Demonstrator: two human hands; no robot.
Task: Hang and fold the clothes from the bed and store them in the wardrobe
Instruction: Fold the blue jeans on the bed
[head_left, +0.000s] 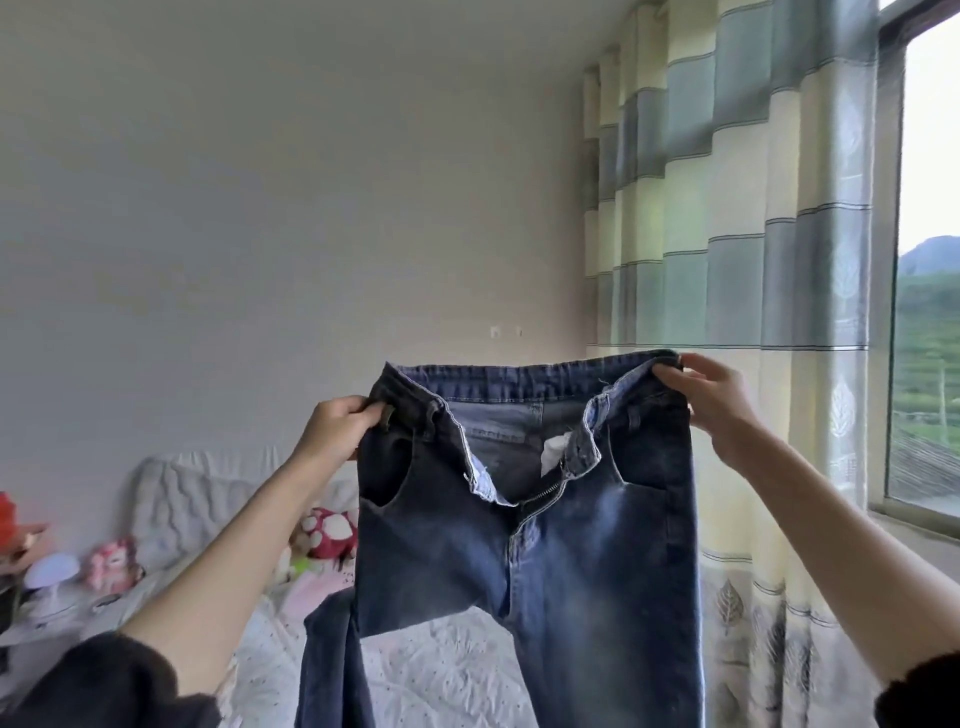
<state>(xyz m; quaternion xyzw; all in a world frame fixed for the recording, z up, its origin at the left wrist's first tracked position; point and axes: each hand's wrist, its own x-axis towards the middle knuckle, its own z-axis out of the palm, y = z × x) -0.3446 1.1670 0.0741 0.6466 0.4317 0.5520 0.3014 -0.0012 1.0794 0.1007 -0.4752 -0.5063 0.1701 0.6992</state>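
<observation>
A pair of dark blue jeans (582, 551) hangs in the air in front of me, front side facing me, fly unzipped and waistband spread wide. My left hand (335, 428) pinches the waistband's left corner. My right hand (714, 397) grips the waistband's right corner, slightly higher. Both legs drop out of the frame at the bottom; the left leg looks twisted. The bed (441, 670), with a white dotted sheet, lies below and behind the jeans. No wardrobe is in view.
A white quilted headboard (197, 493) and red-and-white plush toys (330, 532) sit at the bed's head. A small white lamp (52, 574) and a pink toy (111, 564) stand at left. Striped curtains (737, 218) and a window (927, 291) fill the right.
</observation>
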